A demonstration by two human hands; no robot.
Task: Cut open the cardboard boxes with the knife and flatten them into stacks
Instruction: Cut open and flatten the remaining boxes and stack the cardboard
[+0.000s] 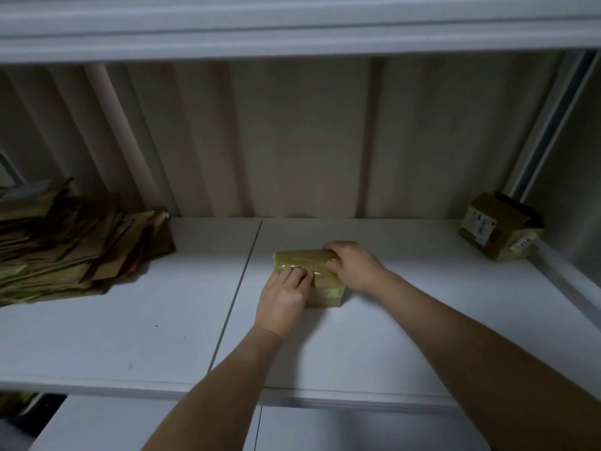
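Head view of a white shelf [162, 320] with a small taped box [322, 278] near its middle, just right of the seam between two shelf panels. The left hand [283, 294] lies on the box's near top face, fingers [297, 275] bent and pressing the glossy yellowish tape; whether they pinch a tape edge or a small tool cannot be told. The right hand [354, 265] wraps the box's far right end, fingers curled over the top edge, steadying it. No knife is visible. A stack [74, 252] of flattened cardboard lies at the left of the shelf, well apart from the box; a second box [497, 227], opened and labelled, sits in the far right corner. Judged from its size and the easy two-hand hold, the box is probably light and fairly stiff, though thin cardboard may crush under hard pressure. The tape wrap looks slick, so a grip across the ends or edges, as the right hand has, should hold better than flat pressure on the taped face. The taped seams are the likely place to cut.
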